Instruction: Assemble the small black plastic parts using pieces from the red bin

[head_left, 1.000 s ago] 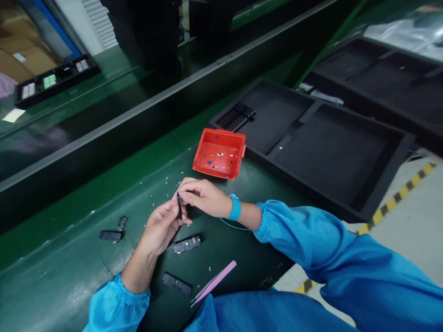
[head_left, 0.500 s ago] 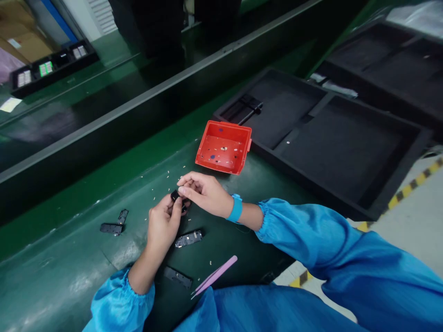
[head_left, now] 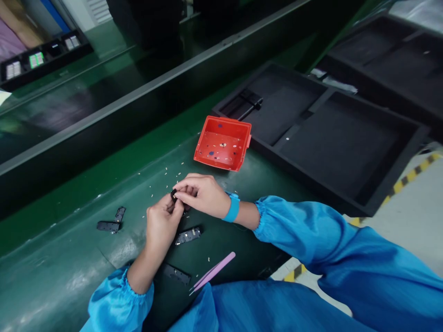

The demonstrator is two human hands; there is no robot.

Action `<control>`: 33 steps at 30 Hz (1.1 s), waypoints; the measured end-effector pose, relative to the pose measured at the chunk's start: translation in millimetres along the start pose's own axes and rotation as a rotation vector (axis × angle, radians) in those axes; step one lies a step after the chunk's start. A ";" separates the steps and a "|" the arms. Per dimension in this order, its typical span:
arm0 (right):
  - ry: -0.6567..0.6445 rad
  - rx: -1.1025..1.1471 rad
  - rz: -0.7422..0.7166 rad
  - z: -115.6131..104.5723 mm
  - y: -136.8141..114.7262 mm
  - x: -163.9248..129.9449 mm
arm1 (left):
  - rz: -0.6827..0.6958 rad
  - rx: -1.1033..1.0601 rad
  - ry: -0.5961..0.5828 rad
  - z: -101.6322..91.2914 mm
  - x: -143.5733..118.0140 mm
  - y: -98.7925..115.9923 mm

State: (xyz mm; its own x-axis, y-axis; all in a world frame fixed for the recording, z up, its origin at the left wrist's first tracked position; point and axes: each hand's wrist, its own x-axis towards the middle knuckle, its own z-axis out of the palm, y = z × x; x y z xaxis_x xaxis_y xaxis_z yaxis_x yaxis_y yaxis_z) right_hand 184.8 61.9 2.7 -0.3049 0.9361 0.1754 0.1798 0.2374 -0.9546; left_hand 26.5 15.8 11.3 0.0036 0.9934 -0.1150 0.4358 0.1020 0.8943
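Held a small black plastic part (head_left: 174, 195) just above the dark green counter (head_left: 69, 258), pinched between both hands. Closed the left hand (head_left: 162, 225) around its lower end, grip tight on the part from below. Met it from the right with the right hand (head_left: 204, 196), fingertips (head_left: 180, 193) pressed onto the part's top, grip closed on it too. Wore a blue wrist strap (head_left: 232, 208) and shiny blue sleeves (head_left: 311, 240). Lay just beside the left hand: 1 flat black component with metal contacts (head_left: 187, 235). Lay nearer the body: 1 narrow black strip (head_left: 176, 274) and, beside it, pink plastic tweezers (head_left: 212, 272). Rested well apart to the left: 2 more black pieces (head_left: 111, 222), touching at one corner. Stood beyond the hands: a red square plastic bin (head_left: 222, 144) with tiny scraps inside, pale specks scattered on the counter before it. Sat just right of the bin: a large black foam tray (head_left: 346, 152) with shallow compartments.
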 end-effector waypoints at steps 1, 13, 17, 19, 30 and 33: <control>0.001 0.001 0.011 0.5 -0.2 -0.5 | -0.006 -0.003 -0.004 0.4 0.0 0.4; -0.015 -0.018 -0.026 0.2 -9.0 -3.9 | 0.000 0.062 -0.009 0.9 1.5 1.4; -0.040 -0.015 -0.019 -0.8 -7.7 -1.8 | 0.018 0.128 -0.020 0.3 0.7 3.6; -0.052 -0.003 -0.004 -1.2 -6.3 -0.5 | 0.026 0.135 -0.025 0.0 0.1 4.6; -0.134 0.129 0.061 -2.5 -2.7 3.8 | 0.041 0.173 -0.004 -1.3 -3.0 1.9; -0.127 0.127 0.069 -1.1 -2.4 3.6 | 0.058 0.204 -0.005 -0.9 -3.0 3.3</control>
State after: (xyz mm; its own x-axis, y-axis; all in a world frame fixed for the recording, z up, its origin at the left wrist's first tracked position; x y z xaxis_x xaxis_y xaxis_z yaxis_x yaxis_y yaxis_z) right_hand 184.3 65.0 5.9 -0.4134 0.9066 0.0847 0.0873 0.1320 -0.9874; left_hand 27.1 13.2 15.0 0.0381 0.9969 -0.0688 0.6081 0.0314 0.7932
